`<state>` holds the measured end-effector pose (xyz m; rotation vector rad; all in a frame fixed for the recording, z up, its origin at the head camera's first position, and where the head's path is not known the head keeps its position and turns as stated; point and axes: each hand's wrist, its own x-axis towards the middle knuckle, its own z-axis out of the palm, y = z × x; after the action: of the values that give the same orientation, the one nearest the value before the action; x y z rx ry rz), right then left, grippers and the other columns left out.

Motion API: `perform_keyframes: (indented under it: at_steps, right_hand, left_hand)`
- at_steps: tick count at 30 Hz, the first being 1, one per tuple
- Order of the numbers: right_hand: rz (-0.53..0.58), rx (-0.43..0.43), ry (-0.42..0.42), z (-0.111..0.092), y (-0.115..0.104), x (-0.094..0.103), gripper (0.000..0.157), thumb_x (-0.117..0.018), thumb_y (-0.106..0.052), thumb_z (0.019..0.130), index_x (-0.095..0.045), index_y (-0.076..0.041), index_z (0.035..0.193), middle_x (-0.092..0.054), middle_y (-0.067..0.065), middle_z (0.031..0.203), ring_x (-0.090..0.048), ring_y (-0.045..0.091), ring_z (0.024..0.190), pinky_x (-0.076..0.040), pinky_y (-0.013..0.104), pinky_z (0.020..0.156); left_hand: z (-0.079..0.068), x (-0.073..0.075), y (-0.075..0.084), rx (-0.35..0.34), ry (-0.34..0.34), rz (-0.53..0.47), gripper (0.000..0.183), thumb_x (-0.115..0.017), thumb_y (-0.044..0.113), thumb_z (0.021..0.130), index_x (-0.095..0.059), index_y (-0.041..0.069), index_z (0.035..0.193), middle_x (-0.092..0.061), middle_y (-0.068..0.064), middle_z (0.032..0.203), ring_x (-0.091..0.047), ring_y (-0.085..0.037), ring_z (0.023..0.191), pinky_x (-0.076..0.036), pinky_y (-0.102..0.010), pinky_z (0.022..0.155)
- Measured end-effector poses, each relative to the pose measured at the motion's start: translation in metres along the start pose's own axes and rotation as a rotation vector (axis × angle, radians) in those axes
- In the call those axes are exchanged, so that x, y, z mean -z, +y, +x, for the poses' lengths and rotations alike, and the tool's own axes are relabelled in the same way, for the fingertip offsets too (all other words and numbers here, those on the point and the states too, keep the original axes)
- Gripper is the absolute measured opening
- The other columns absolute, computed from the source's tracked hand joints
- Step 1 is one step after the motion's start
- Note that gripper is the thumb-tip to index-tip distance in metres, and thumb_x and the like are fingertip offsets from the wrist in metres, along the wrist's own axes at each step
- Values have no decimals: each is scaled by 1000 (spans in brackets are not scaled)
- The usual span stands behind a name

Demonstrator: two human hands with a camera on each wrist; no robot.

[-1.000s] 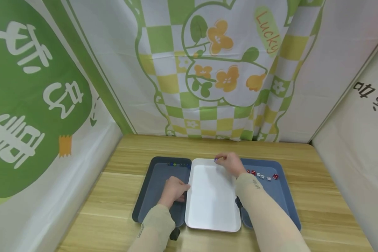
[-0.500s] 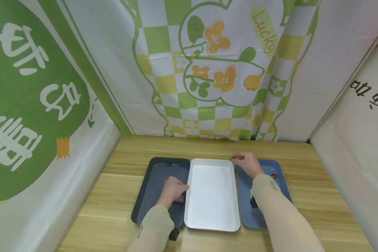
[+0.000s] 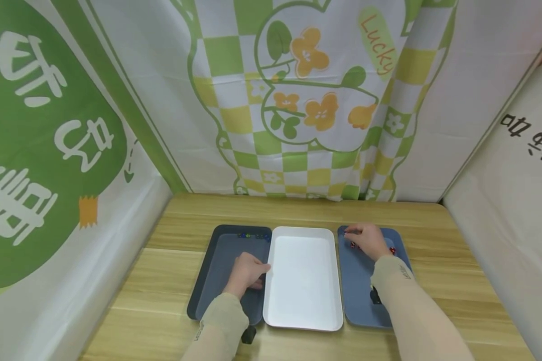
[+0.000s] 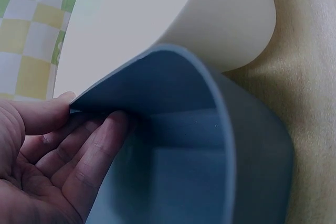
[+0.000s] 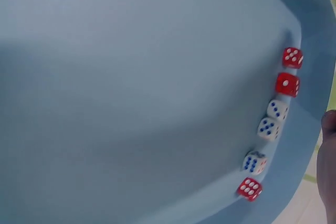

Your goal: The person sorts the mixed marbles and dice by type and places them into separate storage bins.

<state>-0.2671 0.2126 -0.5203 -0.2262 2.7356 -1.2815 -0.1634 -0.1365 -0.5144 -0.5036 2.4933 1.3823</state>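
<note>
My left hand (image 3: 246, 273) pinches the long rim where the dark grey-blue tray (image 3: 217, 281) meets the white tray (image 3: 303, 286). In the left wrist view the thumb lies on the white side, and the curled fingers (image 4: 100, 150) are inside the dark tray. Over the far end of the blue tray (image 3: 359, 296), my right hand (image 3: 369, 240) pinches a small thing, too small to identify. The right wrist view shows red dice (image 5: 287, 84) and white dice (image 5: 269, 128) lined up along that tray's far wall; only a finger edge of this hand shows there.
Several small marble-like balls (image 3: 253, 235) in blue, green and yellow lie along the far end of the dark tray. The three trays stand side by side on a wooden table (image 3: 158, 281). A printed cloth (image 3: 307, 165) hangs behind the table.
My right hand has moved rightward from the white tray's far edge to over the blue tray and dropped slightly, a small bluish thing between its fingertips earlier. The left hand stays at the rim.
</note>
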Motion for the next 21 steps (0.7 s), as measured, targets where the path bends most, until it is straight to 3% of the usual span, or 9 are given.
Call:
perform_keyframes:
  at_steps: [3,10,17,21]
  right_hand:
    - [-11,-8,-8,-3,3,1,26,-72,-19,96,-75,-3,116,-75,14,93,-66,20,72,-52,31,65]
    - [-49,-45,-47,-9,8,5,28,-71,-23,96,-75,-4,117,-75,8,88,-66,19,79,-51,33,69]
    - [-108,-25,-75,-13,18,3,22,-76,-23,94,-78,-8,110,-74,14,112,-67,25,94,-56,42,79]
    - [-106,-34,-97,-17,21,2,20,-76,-20,93,-78,-7,108,-74,16,113,-68,31,103,-57,47,87]
  left_hand:
    - [0,0,0,0,-2,8,21,-76,12,91,-74,-9,95,-72,-20,90,-73,-26,64,-62,-34,54]
    - [2,-1,-1,-1,1,15,21,-76,13,91,-75,-8,93,-71,-19,88,-73,-25,63,-62,-34,54]
    - [3,-2,-2,2,2,5,21,-77,12,90,-75,-9,95,-72,-20,91,-73,-25,63,-62,-34,55]
    - [2,-2,-2,4,-1,6,22,-77,12,91,-74,-9,95,-72,-20,90,-73,-25,63,-62,-34,55]
